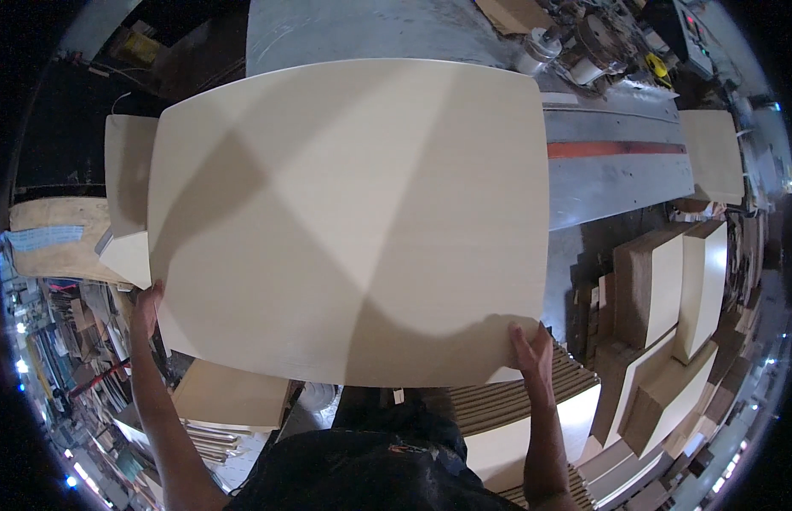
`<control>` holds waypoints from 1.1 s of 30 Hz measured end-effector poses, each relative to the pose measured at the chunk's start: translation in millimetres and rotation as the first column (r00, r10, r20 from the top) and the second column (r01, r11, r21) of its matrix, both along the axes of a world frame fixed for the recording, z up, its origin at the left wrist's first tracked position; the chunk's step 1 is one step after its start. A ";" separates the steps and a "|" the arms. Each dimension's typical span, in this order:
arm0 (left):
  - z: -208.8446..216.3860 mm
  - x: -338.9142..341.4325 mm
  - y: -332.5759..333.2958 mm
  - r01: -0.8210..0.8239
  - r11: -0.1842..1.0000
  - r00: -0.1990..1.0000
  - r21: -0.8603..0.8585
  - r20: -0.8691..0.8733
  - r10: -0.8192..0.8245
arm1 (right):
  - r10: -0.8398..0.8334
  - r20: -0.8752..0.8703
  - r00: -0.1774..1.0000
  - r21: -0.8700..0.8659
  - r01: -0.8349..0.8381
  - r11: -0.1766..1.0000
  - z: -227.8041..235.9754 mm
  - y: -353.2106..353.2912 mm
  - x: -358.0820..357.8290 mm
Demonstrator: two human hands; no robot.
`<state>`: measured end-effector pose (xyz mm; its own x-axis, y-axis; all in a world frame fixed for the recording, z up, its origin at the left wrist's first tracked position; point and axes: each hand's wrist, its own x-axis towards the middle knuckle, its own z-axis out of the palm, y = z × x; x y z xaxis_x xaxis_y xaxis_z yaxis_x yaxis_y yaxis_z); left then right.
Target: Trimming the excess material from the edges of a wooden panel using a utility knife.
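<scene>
A large, pale cream flat panel [345,221] spans the middle of the head view, its edges bowed by the lens. My left hand [148,308] grips its left edge near the lower corner; most of those fingers are hidden by the panel. At the lower right corner my right hand [532,349] is closed on the panel, thumb on the top face and the other fingers out of sight at the edge and below. Shadows cross the panel's smooth surface. Its far part lies over a grey metal machine table [617,183].
A red strip [617,150] crosses the machine table. Beyond it stand a white container [539,51] and a dark round machine part [602,44]. Stacked panels [651,289] rise at right; another stack [532,404] is by my right forearm. More boards [230,393] lie near my left arm.
</scene>
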<state>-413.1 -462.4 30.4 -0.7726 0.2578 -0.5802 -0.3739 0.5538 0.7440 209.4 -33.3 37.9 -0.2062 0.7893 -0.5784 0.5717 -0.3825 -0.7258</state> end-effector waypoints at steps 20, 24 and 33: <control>-52.3 115.7 -123.4 -0.156 0.938 0.978 -0.310 0.086 0.191 | 0.187 0.300 0.935 0.195 -0.252 0.948 -40.5 104.1 35.7; -40.4 145.6 -104.9 -0.171 0.937 0.972 -0.305 0.101 0.210 | 0.105 0.149 0.983 0.200 -0.134 0.971 -35.0 126.6 34.0; -15.1 250.7 -39.7 -0.175 0.980 0.966 -0.090 0.175 0.189 | -0.050 0.639 0.767 0.670 -0.524 0.526 -39.5 95.4 -2.6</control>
